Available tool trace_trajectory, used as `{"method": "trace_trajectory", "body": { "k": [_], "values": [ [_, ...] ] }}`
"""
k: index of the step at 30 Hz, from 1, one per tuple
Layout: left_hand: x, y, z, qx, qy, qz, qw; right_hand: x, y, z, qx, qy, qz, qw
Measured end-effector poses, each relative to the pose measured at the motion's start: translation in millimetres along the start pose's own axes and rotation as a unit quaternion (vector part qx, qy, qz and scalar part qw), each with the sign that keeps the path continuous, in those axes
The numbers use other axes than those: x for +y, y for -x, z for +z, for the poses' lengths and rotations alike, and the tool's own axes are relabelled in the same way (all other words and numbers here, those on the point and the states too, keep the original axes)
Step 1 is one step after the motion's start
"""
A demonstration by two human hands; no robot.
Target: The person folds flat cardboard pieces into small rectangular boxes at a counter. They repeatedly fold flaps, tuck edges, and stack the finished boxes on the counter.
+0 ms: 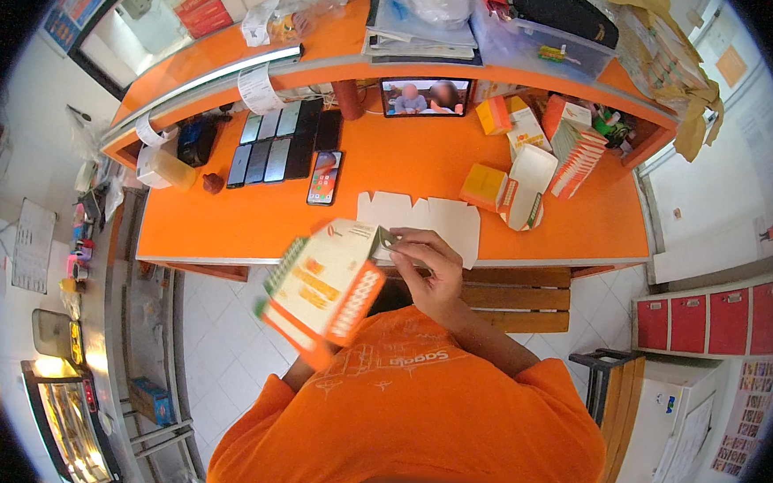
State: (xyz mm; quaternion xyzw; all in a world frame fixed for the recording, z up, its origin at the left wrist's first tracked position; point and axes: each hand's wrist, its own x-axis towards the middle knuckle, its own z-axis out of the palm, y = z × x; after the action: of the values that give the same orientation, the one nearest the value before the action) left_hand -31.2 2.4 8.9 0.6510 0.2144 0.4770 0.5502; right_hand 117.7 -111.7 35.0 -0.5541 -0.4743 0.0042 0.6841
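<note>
A printed cardboard food carton (322, 277), cream with orange and green, is tilted in front of my chest, partly unfolded with its flaps out. My right hand (431, 266) pinches the green-edged flap at its upper right corner, thumb against fingers. Behind the carton my left hand is hidden; only a bit of that forearm shows below it. Under and beyond my right hand, a white carton blank (449, 226) lies flat at the desk's near edge, plain side up.
The orange desk (255, 220) holds several phones (276, 159) at left and a tablet (424, 97) at the back. To the right are a small orange box (484, 186), an open carton (531, 181) and a stack of folded cartons (576, 156). A slatted wooden bench (516, 299) stands below.
</note>
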Motion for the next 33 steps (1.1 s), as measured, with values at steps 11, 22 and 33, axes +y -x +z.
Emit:
{"method": "trace_trajectory", "body": {
  "k": [11,22,33],
  "values": [
    [6.9,13.7,-4.6,-0.074,0.031,-0.046,0.996,-3.0,0.9,1.2,0.015,0.006,-0.011,1.000],
    [8.9,11.3,-9.3,-0.087,0.036,-0.061,0.994,10.8,-4.3,-4.5,-0.050,0.033,0.001,0.998],
    [-29.6,-13.7,1.7,-0.104,-0.099,-0.055,0.988,5.3,-7.1,-4.2,-0.074,0.057,-0.065,0.994]
  ]
}}
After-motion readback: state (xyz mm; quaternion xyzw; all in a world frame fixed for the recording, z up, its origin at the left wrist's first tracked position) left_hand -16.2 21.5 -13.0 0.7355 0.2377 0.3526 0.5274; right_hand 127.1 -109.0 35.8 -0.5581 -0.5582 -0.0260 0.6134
